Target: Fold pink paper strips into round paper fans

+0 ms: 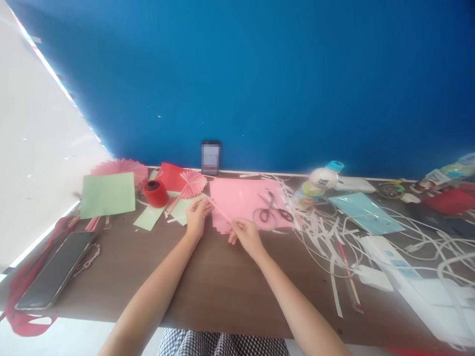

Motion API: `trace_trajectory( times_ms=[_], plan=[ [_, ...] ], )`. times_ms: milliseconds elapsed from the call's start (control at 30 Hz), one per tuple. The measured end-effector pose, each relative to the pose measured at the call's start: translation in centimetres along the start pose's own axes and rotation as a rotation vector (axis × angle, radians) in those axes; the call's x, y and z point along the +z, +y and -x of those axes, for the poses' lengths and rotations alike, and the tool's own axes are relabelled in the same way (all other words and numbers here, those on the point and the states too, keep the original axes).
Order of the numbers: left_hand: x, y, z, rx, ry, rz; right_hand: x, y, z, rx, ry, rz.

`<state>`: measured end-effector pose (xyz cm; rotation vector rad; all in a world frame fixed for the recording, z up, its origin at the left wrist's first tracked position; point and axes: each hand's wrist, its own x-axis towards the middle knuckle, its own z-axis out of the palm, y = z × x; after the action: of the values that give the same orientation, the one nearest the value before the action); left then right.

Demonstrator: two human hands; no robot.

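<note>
A narrow pink paper strip (220, 209) stretches at a slant between my two hands, above the table. My left hand (198, 213) pinches its upper end, and my right hand (245, 234) pinches the lower end. Behind the strip lie pink paper sheets (237, 193), with a pair of scissors (274, 203) resting on them. To the left of my left hand are a pleated pink paper fan (193, 184), a red sheet (172, 175), green paper pieces (149, 217) and a red roll (156, 194) with a dark centre.
On the right are white paper strips (319, 230), tangled white cables, a power strip (393, 262), a blue-capped bottle (322, 178) and a light blue packet (365, 212). A phone (55, 269) lies at left. Another phone (211, 157) leans against the blue wall (260, 84).
</note>
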<state>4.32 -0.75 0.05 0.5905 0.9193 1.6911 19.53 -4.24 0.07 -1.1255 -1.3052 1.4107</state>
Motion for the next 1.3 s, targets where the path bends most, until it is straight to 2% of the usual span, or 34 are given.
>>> trace_trajectory(
  times_ms=[100, 233, 400, 567, 700, 867, 1033, 1133, 1300],
  plan=[
    [-0.1, -0.1, -0.2, 0.002, 0.051, -0.053, 0.1, 0.1, 0.0, -0.019, -0.003, 0.045],
    [-0.4, 0.0, -0.4, -0.029, 0.023, -0.032, 0.0, 0.2, -0.2, 0.005, -0.019, -0.001],
    [-0.8, 0.3, -0.7, -0.102, -0.030, -0.044, -0.5, 0.1, -0.3, 0.100, -0.045, -0.114],
    [-1.1, 0.3, -0.8, -0.077, -0.024, -0.076, -1.0, -0.4, -0.4, 0.215, -0.164, -0.130],
    [-1.0, 0.0, -0.6, -0.069, -0.024, -0.078, -1.3, -0.4, -0.5, 0.123, -0.072, -0.007],
    [-0.5, -0.3, -0.2, -0.128, -0.154, -0.209, -1.6, 0.1, -0.6, 0.057, -0.014, 0.064],
    [-0.6, -0.2, -0.3, -0.173, -0.182, -0.215, -2.0, 0.2, -0.7, 0.107, -0.030, -0.018],
    [-0.7, -0.1, -0.4, -0.182, -0.191, -0.179, -2.3, 0.2, -0.8, 0.147, 0.003, -0.066],
    [-0.5, 0.2, -0.3, -0.201, -0.307, -0.077, -2.8, 0.1, -0.9, 0.184, 0.015, -0.143]
  ],
)
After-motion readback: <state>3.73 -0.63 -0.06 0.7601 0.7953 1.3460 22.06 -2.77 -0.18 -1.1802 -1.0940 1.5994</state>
